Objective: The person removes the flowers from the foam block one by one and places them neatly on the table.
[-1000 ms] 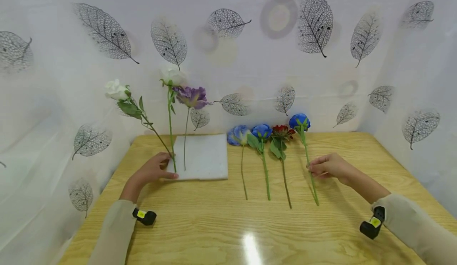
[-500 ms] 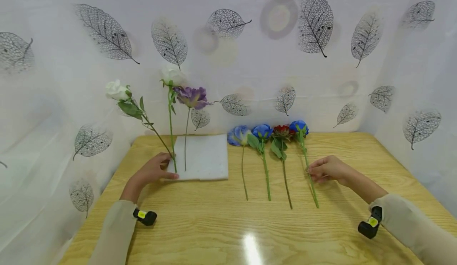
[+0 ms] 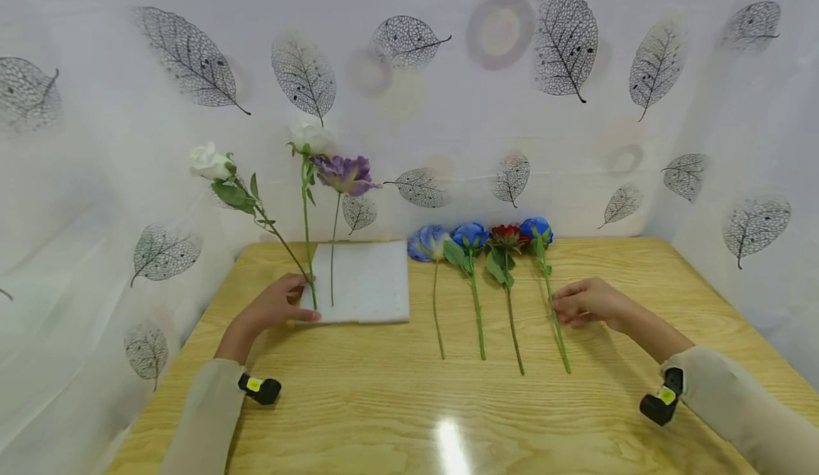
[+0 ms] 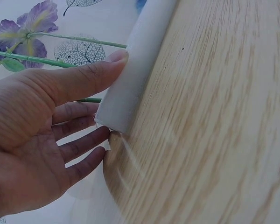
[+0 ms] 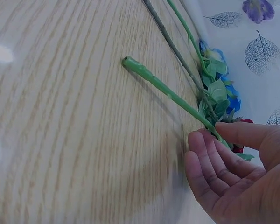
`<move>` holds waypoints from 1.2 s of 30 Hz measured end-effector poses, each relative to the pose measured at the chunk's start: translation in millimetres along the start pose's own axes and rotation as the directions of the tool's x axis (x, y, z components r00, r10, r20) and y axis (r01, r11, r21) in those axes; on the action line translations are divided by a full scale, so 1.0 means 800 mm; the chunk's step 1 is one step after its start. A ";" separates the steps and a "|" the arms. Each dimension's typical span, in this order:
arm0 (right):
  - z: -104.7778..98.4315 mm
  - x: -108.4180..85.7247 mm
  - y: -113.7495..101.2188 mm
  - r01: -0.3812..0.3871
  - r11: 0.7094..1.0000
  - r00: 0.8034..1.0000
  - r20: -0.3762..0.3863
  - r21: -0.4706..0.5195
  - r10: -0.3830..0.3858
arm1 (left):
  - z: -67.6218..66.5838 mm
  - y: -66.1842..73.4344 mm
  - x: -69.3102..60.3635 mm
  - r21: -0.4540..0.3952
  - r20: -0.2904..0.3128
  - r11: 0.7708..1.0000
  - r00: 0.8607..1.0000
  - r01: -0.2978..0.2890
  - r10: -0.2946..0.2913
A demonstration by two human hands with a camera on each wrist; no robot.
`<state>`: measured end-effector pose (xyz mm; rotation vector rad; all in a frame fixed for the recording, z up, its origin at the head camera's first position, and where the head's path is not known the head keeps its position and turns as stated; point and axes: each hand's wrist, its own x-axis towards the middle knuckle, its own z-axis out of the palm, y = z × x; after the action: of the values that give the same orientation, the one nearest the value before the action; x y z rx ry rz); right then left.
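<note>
Leaf-print curtain [image 3: 461, 116] behind; my left hand [image 3: 274, 304] grips the white foam block [image 3: 371, 283]; right of it, my right hand [image 3: 589, 303] pinches the rightmost blue flower [image 3: 541, 254] mid-stem, sensibly: likely light, springy.

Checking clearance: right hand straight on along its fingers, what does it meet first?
First, the rightmost blue flower, its stem at the fingertips of the right hand; beyond that, probably the red flower, though height above the table is unclear.

Pad [image 3: 374, 283] on table [image 3: 384, 411], left side; three flowers [image 3: 345, 175] in pad; four-flower row [image 3: 470, 235] right; curtain [image 3: 448, 112] behind.
</note>
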<state>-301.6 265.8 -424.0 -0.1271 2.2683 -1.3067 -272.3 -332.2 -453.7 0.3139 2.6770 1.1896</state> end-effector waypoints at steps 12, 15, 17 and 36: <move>-0.006 0.000 -0.006 0.025 1.000 0.999 -0.037 0.019 -0.024 | -0.001 0.004 -0.002 -0.004 0.005 1.000 1.000 0.003 -0.003; -0.008 0.001 -0.008 0.035 0.999 0.998 -0.047 0.017 -0.034 | -0.001 0.003 -0.002 -0.008 0.006 1.000 1.000 0.004 -0.004; -0.010 0.002 -0.010 0.041 0.999 0.998 -0.054 0.011 -0.041 | -0.001 0.003 -0.002 -0.010 0.006 1.000 1.000 0.006 -0.005; 0.013 0.035 -0.059 0.186 0.982 0.981 -0.057 -0.016 -0.187 | -0.001 0.003 -0.002 0.004 0.003 1.000 1.000 0.012 -0.012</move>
<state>-328.8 223.4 -400.1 -0.3160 2.3596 -1.4100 -270.7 -331.3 -451.2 0.3000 2.6750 1.1795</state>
